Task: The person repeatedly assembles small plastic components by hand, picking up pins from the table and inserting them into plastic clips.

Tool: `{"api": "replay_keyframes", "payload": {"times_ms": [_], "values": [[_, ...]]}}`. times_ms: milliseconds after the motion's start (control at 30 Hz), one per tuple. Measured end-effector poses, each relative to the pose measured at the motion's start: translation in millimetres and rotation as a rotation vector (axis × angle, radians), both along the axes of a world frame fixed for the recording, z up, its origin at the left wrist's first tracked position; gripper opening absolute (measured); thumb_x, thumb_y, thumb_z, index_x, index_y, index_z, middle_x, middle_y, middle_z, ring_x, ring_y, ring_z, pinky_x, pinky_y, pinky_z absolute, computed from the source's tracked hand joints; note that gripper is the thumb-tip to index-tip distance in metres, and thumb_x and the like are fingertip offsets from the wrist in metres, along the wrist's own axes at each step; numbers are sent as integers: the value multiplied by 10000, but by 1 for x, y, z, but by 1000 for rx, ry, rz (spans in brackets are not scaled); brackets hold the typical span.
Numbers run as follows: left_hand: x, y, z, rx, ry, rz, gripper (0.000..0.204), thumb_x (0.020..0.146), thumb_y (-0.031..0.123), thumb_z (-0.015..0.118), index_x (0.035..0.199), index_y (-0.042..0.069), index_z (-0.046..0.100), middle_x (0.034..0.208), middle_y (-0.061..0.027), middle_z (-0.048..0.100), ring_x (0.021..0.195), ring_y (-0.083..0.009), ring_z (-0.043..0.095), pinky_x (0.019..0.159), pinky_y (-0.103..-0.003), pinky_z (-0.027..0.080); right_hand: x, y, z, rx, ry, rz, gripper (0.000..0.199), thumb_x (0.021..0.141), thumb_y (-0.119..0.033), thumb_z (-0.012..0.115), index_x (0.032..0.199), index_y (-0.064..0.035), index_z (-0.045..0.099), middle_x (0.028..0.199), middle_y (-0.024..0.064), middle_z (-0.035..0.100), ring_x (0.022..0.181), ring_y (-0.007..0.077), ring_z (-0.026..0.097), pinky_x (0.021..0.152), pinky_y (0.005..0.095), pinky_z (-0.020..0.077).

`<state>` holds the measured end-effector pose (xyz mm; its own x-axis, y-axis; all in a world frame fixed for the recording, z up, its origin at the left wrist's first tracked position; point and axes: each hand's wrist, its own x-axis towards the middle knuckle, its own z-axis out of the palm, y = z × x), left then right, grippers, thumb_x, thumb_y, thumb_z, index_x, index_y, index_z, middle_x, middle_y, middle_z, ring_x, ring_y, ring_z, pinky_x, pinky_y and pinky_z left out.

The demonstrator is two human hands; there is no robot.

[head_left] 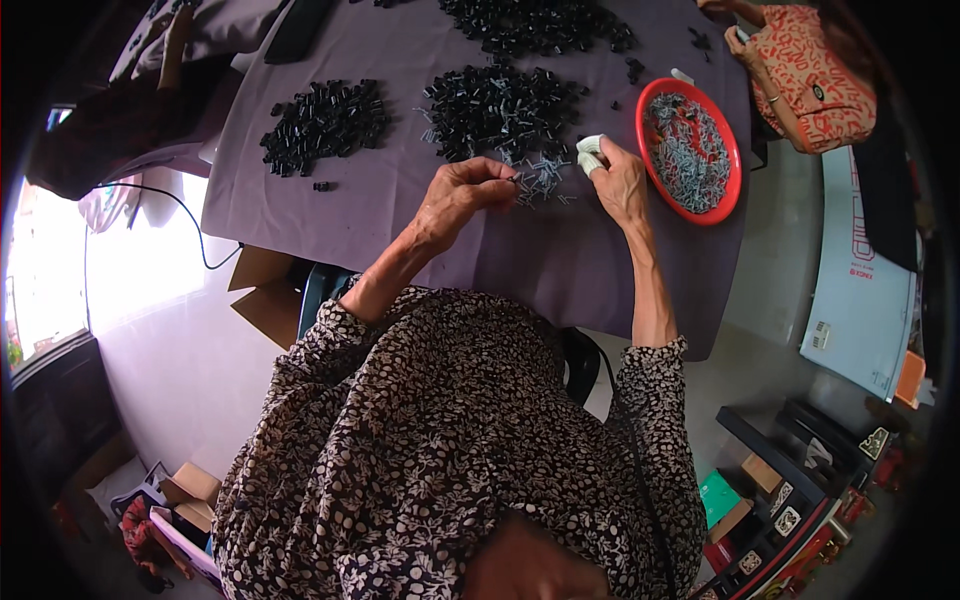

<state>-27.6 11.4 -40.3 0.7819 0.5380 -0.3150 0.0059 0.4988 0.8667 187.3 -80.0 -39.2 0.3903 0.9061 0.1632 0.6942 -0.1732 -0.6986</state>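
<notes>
The left hand [455, 200] pinches a small part, fingers together, above loose grey pins [541, 180] on the purple table [380, 210]. The right hand [618, 180], a finger bandaged, curls beside them; its grip is unclear. Beyond lie black heaps [500, 108] and a red plate [730, 150].

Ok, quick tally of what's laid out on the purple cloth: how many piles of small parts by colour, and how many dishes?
Piles of black parts: 3, at the left, the middle and the top
Small heap of grey metal pieces between the hands: 1
Red dish of grey pieces: 1
Total: 5
</notes>
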Motion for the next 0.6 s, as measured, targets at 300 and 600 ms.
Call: {"api": "replay_keyframes", "payload": {"times_ms": [300, 600], "values": [[-1, 4, 0, -23, 3, 65, 99, 802, 89, 607, 876, 24, 592, 777, -19, 601, 689, -85, 560, 664, -217, 455, 24, 22, -15, -63, -366, -34, 178, 753, -58, 550, 922, -11, 583, 842, 159, 615, 775, 318, 592, 652, 363, 449], [2, 4, 1, -8, -2, 66, 97, 792, 83, 607, 867, 26, 584, 757, -18, 594, 676, -88, 558, 660, -219, 456, -5, 42, -7, -25, -270, 105, 105, 723, -90, 588, 795, -16, 568, 753, 158, 566, 691, 348, 551, 598, 405, 431]]}}
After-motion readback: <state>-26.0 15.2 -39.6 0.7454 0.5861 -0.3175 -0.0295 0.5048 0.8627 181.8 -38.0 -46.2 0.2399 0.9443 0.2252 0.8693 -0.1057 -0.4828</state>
